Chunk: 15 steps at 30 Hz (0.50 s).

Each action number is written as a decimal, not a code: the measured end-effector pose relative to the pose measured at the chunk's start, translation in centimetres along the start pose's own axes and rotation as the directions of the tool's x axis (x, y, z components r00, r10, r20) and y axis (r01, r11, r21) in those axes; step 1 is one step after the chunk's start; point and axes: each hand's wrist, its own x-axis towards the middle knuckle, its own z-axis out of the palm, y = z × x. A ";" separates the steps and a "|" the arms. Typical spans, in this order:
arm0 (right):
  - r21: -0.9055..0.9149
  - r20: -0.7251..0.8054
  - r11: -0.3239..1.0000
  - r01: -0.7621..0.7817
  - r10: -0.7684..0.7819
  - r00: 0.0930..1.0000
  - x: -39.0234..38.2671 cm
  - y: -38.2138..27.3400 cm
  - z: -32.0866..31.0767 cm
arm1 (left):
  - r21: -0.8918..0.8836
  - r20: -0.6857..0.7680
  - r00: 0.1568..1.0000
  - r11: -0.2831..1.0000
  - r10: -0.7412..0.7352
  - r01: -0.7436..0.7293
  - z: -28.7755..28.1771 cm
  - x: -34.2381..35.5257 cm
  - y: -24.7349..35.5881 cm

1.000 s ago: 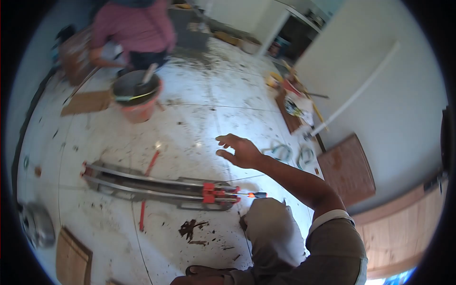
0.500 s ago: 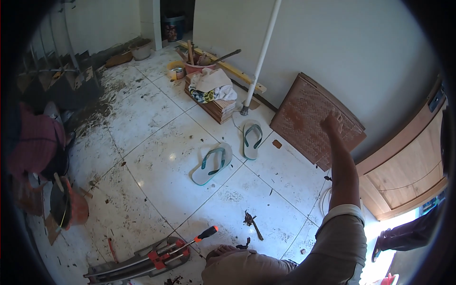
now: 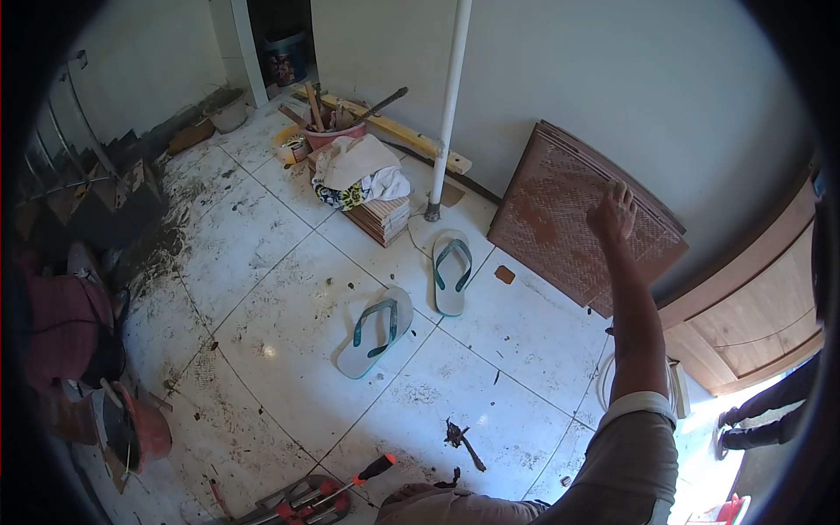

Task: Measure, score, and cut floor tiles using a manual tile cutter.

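My right arm stretches forward from the lower right, and my right hand is at the rough face of a stack of brown tiles. Its fingers are extended and slightly apart, holding nothing. Whether the palm touches the front tile, I cannot tell. The tiles lean against the white wall, with broken bits near their lower edge. My left hand is out of view. On the floor in front of me lie two flip-flops with green straps, one nearer and one by the tiles.
A tile cutter lies at the lower edge. A white pole stands near a tile pile with cloths on it. An orange bucket is at left, a wooden door at right. A person's legs show beyond.
My view has shifted, so the floor things sit lower and further left. My right hand stays by the tiles, its fingers now straighter. The person's legs at right have changed position.
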 end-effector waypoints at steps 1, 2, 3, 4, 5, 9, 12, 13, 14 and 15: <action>0.008 0.099 1.000 -0.004 0.003 0.995 0.4 -1.0 -2.5 | -0.080 -0.027 1.000 0.997 0.013 -0.015 1.1 0.0 -2.7; 0.004 0.190 1.000 -0.012 0.011 0.982 0.8 -1.2 -4.2 | -0.168 -0.045 0.999 0.985 0.027 -0.035 2.6 -0.3 -4.3; 0.002 0.185 1.000 -0.007 0.007 0.983 1.0 -0.7 -4.4 | -0.170 -0.041 0.999 0.985 0.022 -0.029 3.8 -0.9 -5.0; 0.041 0.218 0.999 0.031 -0.040 0.975 1.3 -0.1 -4.4 | -0.120 -0.050 0.998 0.992 0.029 -0.035 4.9 -1.6 -5.7; 0.081 0.250 0.994 0.070 -0.089 0.964 1.2 0.2 -4.7 | -0.067 -0.057 0.998 0.997 0.037 -0.040 5.7 -2.2 -6.4; 0.372 0.475 0.889 0.267 -0.429 0.768 -1.2 1.0 -4.5 | 0.141 -0.085 0.995 0.989 0.058 -0.046 7.3 -4.5 -9.4; 0.276 0.551 0.889 0.365 -0.457 0.698 -5.9 -1.8 -4.9 | 0.059 0.011 1.000 0.998 0.022 -0.022 6.5 -5.3 -10.6; 0.280 0.525 0.891 0.358 -0.454 0.719 -7.2 -2.2 -5.5 | 0.032 0.038 0.999 0.999 0.031 -0.033 6.3 -5.6 -11.1; 0.286 0.495 0.890 0.356 -0.455 0.740 -8.0 -2.6 -5.9 | 0.028 0.029 0.990 0.990 0.136 -0.136 6.7 -5.5 -13.0; 0.293 0.465 0.876 0.384 -0.481 0.743 -8.1 -2.5 -6.4 | 0.020 0.017 0.995 0.995 0.098 -0.098 7.1 -5.3 -13.8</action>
